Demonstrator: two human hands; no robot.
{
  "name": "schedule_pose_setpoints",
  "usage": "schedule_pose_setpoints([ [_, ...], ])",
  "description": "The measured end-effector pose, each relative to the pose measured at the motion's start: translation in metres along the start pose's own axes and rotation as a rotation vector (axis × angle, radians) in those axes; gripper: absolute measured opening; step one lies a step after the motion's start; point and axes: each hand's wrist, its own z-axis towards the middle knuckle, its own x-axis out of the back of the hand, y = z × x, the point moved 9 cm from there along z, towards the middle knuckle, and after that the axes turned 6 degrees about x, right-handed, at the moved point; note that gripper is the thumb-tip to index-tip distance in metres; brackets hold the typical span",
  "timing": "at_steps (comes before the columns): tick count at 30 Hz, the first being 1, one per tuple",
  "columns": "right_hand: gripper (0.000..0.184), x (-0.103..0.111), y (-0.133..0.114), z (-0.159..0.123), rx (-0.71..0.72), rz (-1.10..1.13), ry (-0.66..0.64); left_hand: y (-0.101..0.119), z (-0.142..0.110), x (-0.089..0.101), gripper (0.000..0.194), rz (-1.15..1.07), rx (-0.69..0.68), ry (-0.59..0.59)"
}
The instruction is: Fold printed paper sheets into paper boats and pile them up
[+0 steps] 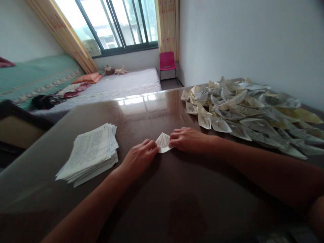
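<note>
A small folded sheet of printed paper [163, 141] lies on the brown tabletop with its pointed top facing away from me. My left hand [141, 154] grips its left corner between thumb and fingers. On the opposite side, my right hand [187, 139] pinches the right corner, with the fingers curled. Both hands rest low over the table, and the fingertips cover the paper's two side corners. To the left of my left hand is a stack of loose printed sheets [91, 153]. Beyond my right forearm spreads a heap of folded paper boats [235, 104].
The glossy brown table [152, 202] reaches toward a bed [134, 81] under the window. A pink chair [167, 61] stands by the far wall. Along the left edge is a dark-framed chair back [20, 131]. The white wall [243, 40] borders the right side.
</note>
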Motion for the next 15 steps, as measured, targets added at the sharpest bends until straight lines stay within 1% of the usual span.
schedule_pose_setpoints([
  [3,0.020,-0.001,0.016,-0.005,-0.047,0.239,0.001,-0.009,0.000,0.001,0.026,-0.132,0.058,0.001],
  [5,0.019,-0.005,0.028,-0.008,-0.118,0.395,0.019,-0.018,0.001,-0.001,0.027,-0.241,0.104,0.014],
  [7,0.019,-0.012,0.039,-0.010,-0.207,0.491,0.030,-0.031,0.003,-0.004,0.027,-0.334,0.180,0.025],
  [11,0.019,-0.020,0.050,-0.011,-0.357,0.522,0.047,-0.053,0.005,-0.012,0.023,-0.452,0.373,0.059],
  [13,0.016,-0.020,0.054,-0.012,-0.415,0.497,0.071,-0.057,0.006,-0.016,0.023,-0.458,0.429,0.058],
  [15,0.014,-0.020,0.057,-0.013,-0.465,0.470,0.091,-0.058,0.007,-0.017,0.023,-0.435,0.453,0.053],
])
